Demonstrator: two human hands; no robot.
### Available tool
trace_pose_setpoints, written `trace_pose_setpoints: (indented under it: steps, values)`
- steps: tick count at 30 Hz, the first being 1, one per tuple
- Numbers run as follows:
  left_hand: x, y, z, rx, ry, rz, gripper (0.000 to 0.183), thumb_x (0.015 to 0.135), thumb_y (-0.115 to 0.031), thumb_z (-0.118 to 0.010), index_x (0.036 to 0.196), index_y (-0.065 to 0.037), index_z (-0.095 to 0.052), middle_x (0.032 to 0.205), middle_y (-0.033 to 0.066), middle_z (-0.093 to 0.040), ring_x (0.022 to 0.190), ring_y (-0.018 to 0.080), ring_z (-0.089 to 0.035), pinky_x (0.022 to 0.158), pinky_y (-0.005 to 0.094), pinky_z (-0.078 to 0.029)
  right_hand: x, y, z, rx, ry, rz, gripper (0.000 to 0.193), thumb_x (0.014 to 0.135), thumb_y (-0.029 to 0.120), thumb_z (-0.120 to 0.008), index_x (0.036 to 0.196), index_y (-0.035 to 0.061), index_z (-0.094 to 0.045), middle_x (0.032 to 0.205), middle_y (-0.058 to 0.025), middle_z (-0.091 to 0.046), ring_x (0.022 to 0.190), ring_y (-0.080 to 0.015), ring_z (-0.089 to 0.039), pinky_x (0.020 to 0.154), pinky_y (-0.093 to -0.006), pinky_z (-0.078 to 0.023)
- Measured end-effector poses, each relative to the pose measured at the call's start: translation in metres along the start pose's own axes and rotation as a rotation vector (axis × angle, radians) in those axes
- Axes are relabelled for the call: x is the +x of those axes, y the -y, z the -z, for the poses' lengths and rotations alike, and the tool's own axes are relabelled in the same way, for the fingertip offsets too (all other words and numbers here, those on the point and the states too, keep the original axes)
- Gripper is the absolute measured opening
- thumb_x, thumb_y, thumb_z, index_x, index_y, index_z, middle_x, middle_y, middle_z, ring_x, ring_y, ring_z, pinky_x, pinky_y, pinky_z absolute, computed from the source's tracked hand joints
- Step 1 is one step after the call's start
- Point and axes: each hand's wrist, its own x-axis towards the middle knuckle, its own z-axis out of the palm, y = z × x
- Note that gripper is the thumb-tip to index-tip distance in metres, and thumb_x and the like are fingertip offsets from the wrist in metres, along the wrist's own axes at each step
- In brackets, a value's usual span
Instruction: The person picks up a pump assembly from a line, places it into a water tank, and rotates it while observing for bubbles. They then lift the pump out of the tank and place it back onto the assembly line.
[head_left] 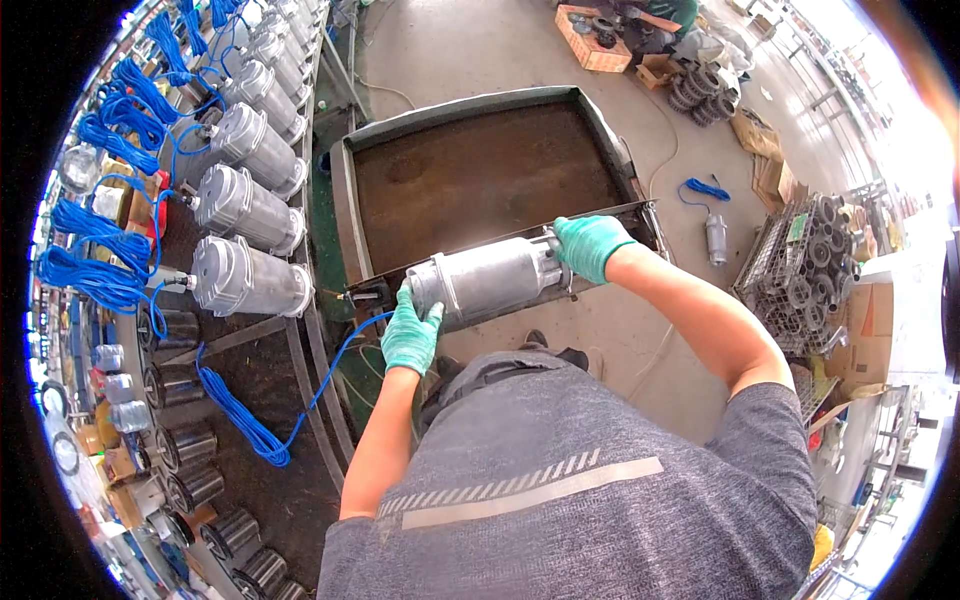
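A silver cylindrical pump motor [492, 278] lies on its side across the near edge of a metal tank [345, 200] holding brown liquid. Wearing a green glove, my left hand [408, 338] grips the motor's wider left end, thumb and fingers spread around it. My right hand [592, 246], also gloved in green, is closed over the narrower right end, its fingertips partly hidden. From the left end a blue cable [247, 417] runs to a coiled bundle on the dark bench at the left.
Several similar motors [248, 277] stand in a row on the left bench, with coiled blue cables beside them. Another motor [716, 240] lies on the floor at the right. A wire cage [775, 275] of round metal parts stands farther right. A person [680, 15] is at the back near an orange crate [594, 42].
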Motion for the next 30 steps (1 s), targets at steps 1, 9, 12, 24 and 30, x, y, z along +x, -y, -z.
trace_pose_setpoints:
  steps: [1,9,12,24,30]
  values:
    - [0.0,-0.002,0.001,0.001,0.002,0.007,0.081,0.094,-0.042,-0.071,0.158,-0.014,-0.031,0.127,0.0249,-0.068,0.114,0.0439,-0.066,0.097,0.0514,-0.052,0.004,-0.003,-0.004,-0.06,-0.013,0.043,0.039,0.102,0.038,-0.053,0.117,0.0036,-0.064,0.105,-0.0207,-0.075,0.099,-0.0338,-0.073,0.084,-0.0471,-0.058]
    - [-0.002,-0.003,0.003,0.0,0.005,0.016,0.08,0.094,-0.042,-0.07,0.158,-0.015,-0.031,0.128,0.0252,-0.067,0.115,0.0437,-0.066,0.097,0.0511,-0.052,0.001,-0.002,-0.015,-0.118,-0.243,0.047,0.041,0.106,0.043,-0.046,0.109,0.007,-0.066,0.098,-0.0166,-0.076,0.091,-0.0349,-0.074,0.08,-0.0471,-0.057]
    - [-0.001,-0.003,0.002,-0.012,0.0,0.01,0.08,0.094,-0.043,-0.07,0.158,-0.015,-0.031,0.128,0.0257,-0.067,0.115,0.0438,-0.066,0.098,0.0512,-0.051,0.01,-0.007,-0.019,-0.104,-0.15,0.056,0.041,0.105,0.043,-0.047,0.112,0.0062,-0.065,0.099,-0.0178,-0.076,0.093,-0.035,-0.074,0.081,-0.0476,-0.057]
    - [-0.001,-0.003,0.003,-0.009,0.026,0.026,0.082,0.094,-0.044,-0.069,0.159,-0.012,-0.031,0.132,0.0259,-0.065,0.118,0.0437,-0.064,0.1,0.0505,-0.05,0.006,0.0,-0.001,-0.112,-0.073,0.052,0.035,0.1,0.035,-0.056,0.111,0.0052,-0.07,0.107,-0.0177,-0.076,0.099,-0.0343,-0.074,0.085,-0.0463,-0.058]
    - [-0.002,0.0,0.001,-0.032,0.015,0.002,0.081,0.095,-0.044,-0.069,0.159,-0.014,-0.03,0.131,0.0255,-0.065,0.118,0.0437,-0.064,0.099,0.0509,-0.05,-0.004,0.006,0.006,-0.107,-0.038,0.02,0.039,0.103,0.041,-0.052,0.107,0.0056,-0.069,0.102,-0.0175,-0.075,0.097,-0.0347,-0.073,0.083,-0.0471,-0.057]
